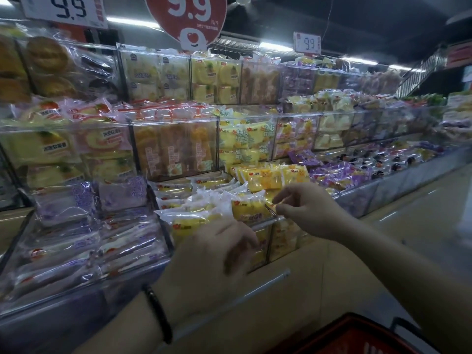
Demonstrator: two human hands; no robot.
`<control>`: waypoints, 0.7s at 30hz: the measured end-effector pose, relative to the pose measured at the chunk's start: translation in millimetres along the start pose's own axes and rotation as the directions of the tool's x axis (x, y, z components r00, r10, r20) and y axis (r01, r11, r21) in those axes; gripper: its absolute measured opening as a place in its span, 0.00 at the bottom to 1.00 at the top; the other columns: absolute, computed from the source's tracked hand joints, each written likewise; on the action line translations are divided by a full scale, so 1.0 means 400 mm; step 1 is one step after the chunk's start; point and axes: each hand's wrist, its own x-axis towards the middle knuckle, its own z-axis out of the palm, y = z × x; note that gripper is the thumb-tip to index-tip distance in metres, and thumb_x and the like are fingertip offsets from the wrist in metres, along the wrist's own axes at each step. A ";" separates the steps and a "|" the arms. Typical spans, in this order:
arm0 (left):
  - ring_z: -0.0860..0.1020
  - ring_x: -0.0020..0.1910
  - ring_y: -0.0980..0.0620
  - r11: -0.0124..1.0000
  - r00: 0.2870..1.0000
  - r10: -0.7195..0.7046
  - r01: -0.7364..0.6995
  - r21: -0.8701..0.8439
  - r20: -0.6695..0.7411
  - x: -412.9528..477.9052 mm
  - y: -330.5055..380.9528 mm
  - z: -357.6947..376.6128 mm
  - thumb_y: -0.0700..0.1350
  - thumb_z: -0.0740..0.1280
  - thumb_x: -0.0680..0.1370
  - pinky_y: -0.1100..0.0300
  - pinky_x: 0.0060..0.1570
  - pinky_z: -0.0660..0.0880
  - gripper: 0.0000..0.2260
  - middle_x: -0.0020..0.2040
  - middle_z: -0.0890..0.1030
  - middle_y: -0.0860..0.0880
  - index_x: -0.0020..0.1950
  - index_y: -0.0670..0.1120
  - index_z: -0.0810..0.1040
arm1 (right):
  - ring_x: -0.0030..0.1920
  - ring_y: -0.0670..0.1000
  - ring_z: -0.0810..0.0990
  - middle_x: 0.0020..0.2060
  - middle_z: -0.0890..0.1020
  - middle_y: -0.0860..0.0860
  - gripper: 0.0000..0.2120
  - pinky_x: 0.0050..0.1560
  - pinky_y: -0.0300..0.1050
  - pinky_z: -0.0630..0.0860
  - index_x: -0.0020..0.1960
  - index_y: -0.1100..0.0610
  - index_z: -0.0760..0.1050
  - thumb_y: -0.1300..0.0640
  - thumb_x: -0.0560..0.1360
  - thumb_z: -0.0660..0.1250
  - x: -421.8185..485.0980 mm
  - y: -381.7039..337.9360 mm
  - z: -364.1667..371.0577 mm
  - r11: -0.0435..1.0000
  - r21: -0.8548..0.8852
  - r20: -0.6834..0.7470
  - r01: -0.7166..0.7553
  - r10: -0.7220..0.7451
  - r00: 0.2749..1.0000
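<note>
A yellow wrapped snack cake packet [249, 206] lies at the front of a clear bin of similar packets. My right hand [306, 208] reaches in from the right and pinches the packet's right edge between thumb and forefinger. My left hand [212, 256], with a black band at the wrist, is below it at the bin's front wall, fingers curled down over the rim; whether they grip a packet is hidden and blurred.
Tiered clear acrylic bins [178, 146] hold several kinds of wrapped cakes, purple packets [66, 205] to the left and right. Price signs reading 9.9 [189, 8] hang above. A red shopping basket [357, 335] sits at the bottom right. The aisle floor [421, 213] runs along the right.
</note>
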 end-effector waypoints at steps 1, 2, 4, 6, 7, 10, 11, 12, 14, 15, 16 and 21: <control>0.78 0.44 0.60 0.997 0.995 -0.032 0.038 -0.068 0.093 -0.005 0.026 0.025 0.50 0.70 0.79 0.65 0.43 0.76 0.05 0.46 0.79 0.62 0.54 0.56 0.80 | 0.43 0.47 0.85 0.41 0.86 0.48 0.03 0.46 0.50 0.85 0.54 0.50 0.82 0.54 0.80 0.71 -0.019 0.019 -0.001 1.000 0.026 0.011 -0.014 0.014 1.000; 0.79 0.42 0.59 0.987 0.977 -0.072 0.099 -0.125 0.199 -0.011 0.045 0.053 0.50 0.70 0.79 0.65 0.41 0.77 0.06 0.46 0.79 0.62 0.55 0.57 0.79 | 0.41 0.47 0.86 0.40 0.87 0.49 0.02 0.44 0.49 0.85 0.52 0.50 0.83 0.55 0.80 0.71 -0.039 0.041 0.000 0.998 0.055 0.026 -0.025 0.024 0.999; 0.80 0.42 0.58 0.953 0.902 -0.142 0.236 -0.189 0.408 -0.022 0.068 0.121 0.52 0.71 0.79 0.62 0.42 0.79 0.08 0.47 0.81 0.61 0.57 0.57 0.79 | 0.39 0.48 0.87 0.39 0.88 0.49 0.02 0.39 0.43 0.81 0.50 0.52 0.83 0.58 0.80 0.71 -0.085 0.086 0.006 0.994 0.097 0.049 -0.057 0.052 0.997; 0.81 0.43 0.60 0.920 0.807 -0.196 0.348 -0.181 0.558 -0.031 0.071 0.191 0.55 0.70 0.79 0.59 0.46 0.82 0.09 0.49 0.82 0.60 0.59 0.57 0.80 | 0.38 0.51 0.87 0.39 0.88 0.50 0.03 0.36 0.41 0.77 0.50 0.54 0.83 0.58 0.81 0.71 -0.128 0.134 0.015 0.986 0.119 0.076 -0.119 0.111 0.991; 0.82 0.45 0.61 0.902 0.755 -0.219 0.398 -0.167 0.618 -0.037 0.070 0.231 0.57 0.70 0.80 0.57 0.48 0.83 0.10 0.50 0.83 0.60 0.59 0.58 0.80 | 0.39 0.52 0.87 0.39 0.88 0.51 0.03 0.36 0.42 0.77 0.50 0.54 0.83 0.57 0.81 0.70 -0.151 0.164 0.023 0.978 0.131 0.104 -0.165 0.152 0.983; 0.82 0.48 0.60 0.854 0.602 -0.260 0.508 -0.112 0.755 -0.062 0.054 0.357 0.58 0.68 0.81 0.54 0.52 0.83 0.11 0.52 0.84 0.58 0.60 0.56 0.81 | 0.41 0.53 0.87 0.41 0.88 0.51 0.05 0.38 0.49 0.80 0.53 0.54 0.83 0.55 0.82 0.69 -0.219 0.260 0.059 0.954 0.078 0.249 -0.291 0.264 0.932; 0.83 0.49 0.59 0.851 0.556 -0.252 0.517 -0.093 0.792 -0.072 0.049 0.403 0.57 0.68 0.82 0.54 0.53 0.83 0.11 0.52 0.84 0.57 0.60 0.55 0.81 | 0.41 0.53 0.88 0.41 0.88 0.51 0.06 0.41 0.50 0.81 0.54 0.54 0.84 0.54 0.82 0.69 -0.243 0.294 0.076 0.945 0.043 0.291 -0.325 0.299 0.909; 0.83 0.50 0.57 0.860 0.514 -0.235 0.506 -0.070 0.825 -0.085 0.045 0.448 0.57 0.68 0.82 0.53 0.53 0.83 0.11 0.53 0.84 0.56 0.61 0.53 0.81 | 0.41 0.52 0.88 0.41 0.89 0.50 0.07 0.42 0.50 0.83 0.54 0.54 0.84 0.52 0.82 0.69 -0.269 0.325 0.096 0.936 0.007 0.331 -0.352 0.330 0.884; 0.82 0.51 0.54 0.898 0.425 -0.186 0.440 -0.023 0.886 -0.104 0.036 0.535 0.57 0.67 0.83 0.53 0.53 0.81 0.13 0.54 0.84 0.53 0.62 0.52 0.81 | 0.38 0.47 0.87 0.39 0.88 0.47 0.08 0.37 0.44 0.82 0.54 0.52 0.84 0.49 0.83 0.69 -0.315 0.393 0.132 0.917 -0.073 0.400 -0.393 0.388 0.830; 0.81 0.51 0.53 0.914 0.380 -0.157 0.406 -0.012 0.912 -0.112 0.031 0.573 0.57 0.67 0.83 0.55 0.51 0.80 0.13 0.55 0.84 0.53 0.62 0.51 0.81 | 0.37 0.44 0.86 0.39 0.87 0.46 0.08 0.35 0.41 0.80 0.52 0.51 0.84 0.48 0.83 0.69 -0.339 0.426 0.151 0.904 -0.112 0.426 -0.413 0.419 0.802; 0.80 0.51 0.53 0.923 0.337 -0.130 0.384 -0.010 0.933 -0.122 0.024 0.611 0.57 0.67 0.83 0.57 0.50 0.78 0.13 0.55 0.83 0.53 0.62 0.51 0.82 | 0.36 0.43 0.86 0.39 0.87 0.46 0.09 0.34 0.41 0.79 0.51 0.51 0.84 0.47 0.83 0.69 -0.361 0.458 0.170 0.890 -0.142 0.451 -0.434 0.448 0.772; 0.81 0.52 0.50 0.950 0.169 -0.019 0.311 -0.035 0.985 -0.151 0.003 0.787 0.56 0.67 0.83 0.55 0.53 0.77 0.15 0.55 0.84 0.50 0.61 0.47 0.82 | 0.39 0.51 0.87 0.43 0.87 0.55 0.08 0.40 0.46 0.83 0.49 0.59 0.83 0.55 0.82 0.70 -0.449 0.668 0.279 0.777 -0.176 0.506 -0.605 0.598 0.621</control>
